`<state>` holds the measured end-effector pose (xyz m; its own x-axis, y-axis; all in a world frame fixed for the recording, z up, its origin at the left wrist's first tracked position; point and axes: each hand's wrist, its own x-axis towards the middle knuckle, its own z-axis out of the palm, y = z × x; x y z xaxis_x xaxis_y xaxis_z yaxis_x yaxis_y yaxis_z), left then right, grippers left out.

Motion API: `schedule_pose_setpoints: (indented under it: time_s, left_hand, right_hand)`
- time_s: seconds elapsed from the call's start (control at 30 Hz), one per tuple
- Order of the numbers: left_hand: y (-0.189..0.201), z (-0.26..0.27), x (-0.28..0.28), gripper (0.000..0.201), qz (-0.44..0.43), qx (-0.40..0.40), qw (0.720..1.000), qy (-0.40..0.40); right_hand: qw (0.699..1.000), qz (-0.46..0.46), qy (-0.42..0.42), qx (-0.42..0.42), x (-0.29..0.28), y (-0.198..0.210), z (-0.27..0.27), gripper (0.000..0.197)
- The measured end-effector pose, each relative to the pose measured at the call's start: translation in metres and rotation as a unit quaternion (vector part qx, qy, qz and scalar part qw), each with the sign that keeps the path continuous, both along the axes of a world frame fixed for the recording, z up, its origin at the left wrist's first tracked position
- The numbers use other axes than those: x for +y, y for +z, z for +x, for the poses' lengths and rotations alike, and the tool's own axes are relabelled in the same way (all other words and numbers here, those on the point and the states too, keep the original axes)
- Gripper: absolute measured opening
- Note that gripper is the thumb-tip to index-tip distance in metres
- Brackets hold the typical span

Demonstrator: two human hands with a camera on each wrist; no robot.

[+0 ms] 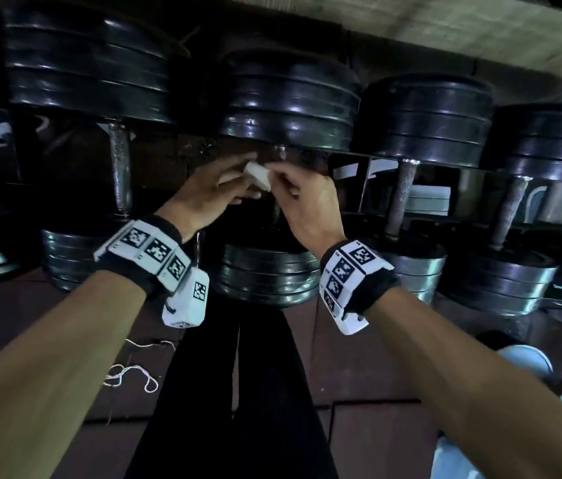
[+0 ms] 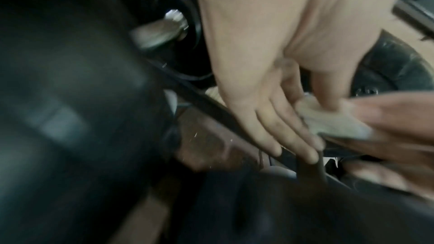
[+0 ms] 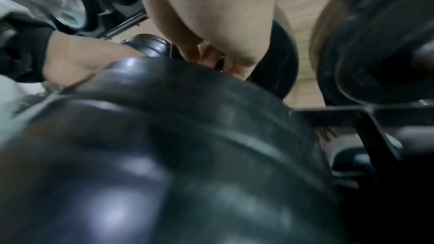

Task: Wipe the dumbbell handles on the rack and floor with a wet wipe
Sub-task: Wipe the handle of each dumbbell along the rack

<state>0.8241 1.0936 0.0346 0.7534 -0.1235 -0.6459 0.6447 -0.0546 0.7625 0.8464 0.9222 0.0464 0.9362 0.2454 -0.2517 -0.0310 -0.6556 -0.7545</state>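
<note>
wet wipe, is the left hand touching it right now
Touching. The left wrist view shows the left hand with its thumb pressed onto the wet wipe; the head view shows both hands meeting at it.

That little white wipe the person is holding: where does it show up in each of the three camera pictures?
Head: the wet wipe sits upper centre, pinched between the left hand and right hand.
Left wrist: the wipe lies right of centre, against the left fingers.
Right wrist: not visible; a black weight plate fills the foreground.
Shared landmark: the left hand, seen at centre left there too.
</note>
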Motion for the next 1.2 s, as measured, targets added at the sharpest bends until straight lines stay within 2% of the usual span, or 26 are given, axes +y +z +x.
schedule_pose_setpoints:
  time_s: [0.07, 0.1, 0.2, 0.27, 0.33, 0.47, 0.53, 0.6, 0.67, 0.77, 0.83, 0.93, 1.03, 1.1, 1.2]
  left_hand:
    - [0.010, 0.009, 0.005, 0.031, -0.008, 0.007, 0.998, -0.061]
    - [0.010, 0.012, 0.007, 0.029, -0.005, 0.005, 0.998, -0.066]
    - [0.000, 0.020, 0.006, 0.024, 0.024, 0.016, 1.000, 0.003]
    - [-0.015, 0.023, 0.005, 0.026, 0.055, 0.028, 0.995, 0.081]
    - [-0.025, 0.028, 0.000, 0.021, 0.060, 0.037, 0.990, 0.124]
    - [-0.025, 0.044, -0.017, 0.016, 0.000, 0.069, 0.995, 0.074]
    - [-0.023, 0.050, -0.020, 0.015, -0.002, 0.064, 0.997, 0.038]
    - [-0.026, 0.049, -0.020, 0.012, 0.037, 0.038, 0.998, 0.030]
    - [-0.024, 0.042, -0.022, 0.020, 0.091, -0.015, 0.995, 0.026]
    - [-0.014, 0.030, -0.033, 0.028, 0.146, -0.085, 0.984, 0.061]
    - [-0.008, 0.023, -0.038, 0.023, 0.167, -0.116, 0.976, 0.074]
    - [-0.002, 0.017, -0.038, 0.030, 0.237, -0.192, 0.951, 0.042]
    - [0.005, 0.014, -0.042, 0.021, 0.261, -0.254, 0.931, -0.027]
    - [0.005, 0.015, -0.043, 0.025, 0.275, -0.279, 0.918, -0.065]
    - [0.001, 0.018, -0.036, 0.027, 0.289, -0.276, 0.916, -0.036]
  right_hand:
    - [0.998, 0.028, -0.026, 0.039, -0.004, 0.001, -0.005, 0.023]
    - [0.996, 0.048, -0.044, 0.056, -0.005, 0.002, -0.009, 0.023]
    - [0.985, 0.078, -0.127, 0.091, -0.005, 0.006, -0.026, 0.023]
    - [0.980, 0.024, -0.171, 0.095, -0.002, 0.010, -0.035, 0.025]
    - [0.978, -0.051, -0.178, 0.094, 0.003, 0.013, -0.041, 0.028]
    - [0.975, -0.099, -0.173, 0.095, 0.008, 0.012, -0.042, 0.027]
    - [0.976, -0.106, -0.169, 0.092, 0.006, 0.009, -0.043, 0.022]
    - [0.976, -0.106, -0.173, 0.079, 0.005, 0.008, -0.045, 0.020]
    - [0.977, -0.100, -0.179, 0.055, 0.005, 0.008, -0.047, 0.020]
    - [0.979, -0.095, -0.178, 0.037, 0.005, 0.006, -0.048, 0.019]
    - [0.980, -0.084, -0.178, 0.030, 0.005, 0.005, -0.048, 0.019]
    - [0.981, -0.076, -0.175, 0.030, 0.006, 0.007, -0.048, 0.019]
    - [0.981, -0.079, -0.173, 0.042, 0.005, 0.007, -0.047, 0.020]
    - [0.980, -0.085, -0.176, 0.046, 0.005, 0.006, -0.047, 0.021]
    - [0.979, -0.086, -0.181, 0.045, 0.005, 0.005, -0.048, 0.020]
